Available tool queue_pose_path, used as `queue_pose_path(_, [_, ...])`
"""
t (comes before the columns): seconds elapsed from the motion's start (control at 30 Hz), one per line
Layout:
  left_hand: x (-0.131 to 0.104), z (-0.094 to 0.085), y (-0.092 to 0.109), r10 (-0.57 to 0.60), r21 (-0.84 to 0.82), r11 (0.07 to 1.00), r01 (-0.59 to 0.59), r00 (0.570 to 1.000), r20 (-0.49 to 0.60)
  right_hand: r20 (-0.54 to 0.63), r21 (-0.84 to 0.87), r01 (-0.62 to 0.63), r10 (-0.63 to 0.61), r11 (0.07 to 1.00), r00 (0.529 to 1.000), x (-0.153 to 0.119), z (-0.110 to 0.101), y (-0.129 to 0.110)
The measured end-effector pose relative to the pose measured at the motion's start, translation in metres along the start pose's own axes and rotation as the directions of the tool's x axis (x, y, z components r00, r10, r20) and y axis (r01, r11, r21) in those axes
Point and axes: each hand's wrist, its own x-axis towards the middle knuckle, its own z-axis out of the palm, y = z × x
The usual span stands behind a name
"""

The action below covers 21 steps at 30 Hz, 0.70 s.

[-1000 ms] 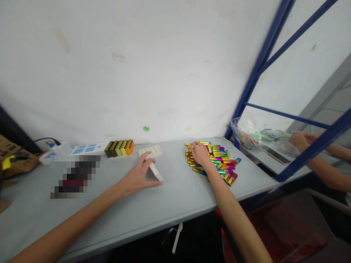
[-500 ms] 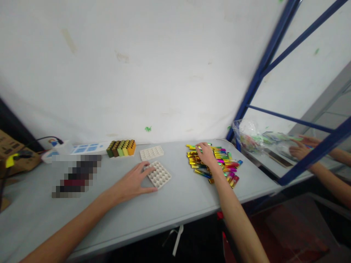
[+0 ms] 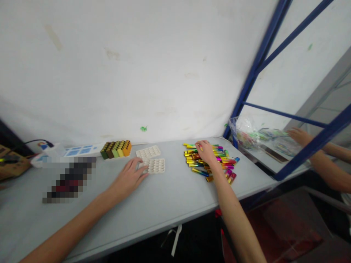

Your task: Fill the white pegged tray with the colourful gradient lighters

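My left hand grips the left end of a small white tray with rows of round hollows, thumb on the near side and fingers on the far side. A second white tray of the same kind lies just behind it. To the right, my right hand is closed at the far left part of a pile of shiny metallic tubes in gold, pink, green and blue. Its fingertips pinch a gold-coloured tube, mostly hidden by the hand.
A block of upright green, brown and orange tubes stands at the back left, beside a white power strip. A blurred dark item lies on the left. Right of the blue frame, another person's hands are near plastic bags.
My left hand has turned the near white tray so its long side runs roughly left to right. My right hand stays at the tube pile. The view has shifted slightly.
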Motion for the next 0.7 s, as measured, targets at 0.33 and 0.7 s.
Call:
queue_pose_path(0.33, [0.017,0.023,-0.032,-0.091,-0.162,0.980,0.113,0.986,0.136,-0.055,0.003,-0.045,0.045,0.999,0.997,0.000,-0.009,0.009])
queue_pose_path(0.7, [0.011,0.014,-0.022,-0.137,-0.270,0.946,0.180,0.976,0.168,-0.057,0.005,-0.052,0.053,0.999,0.997,-0.002,-0.010,0.009])
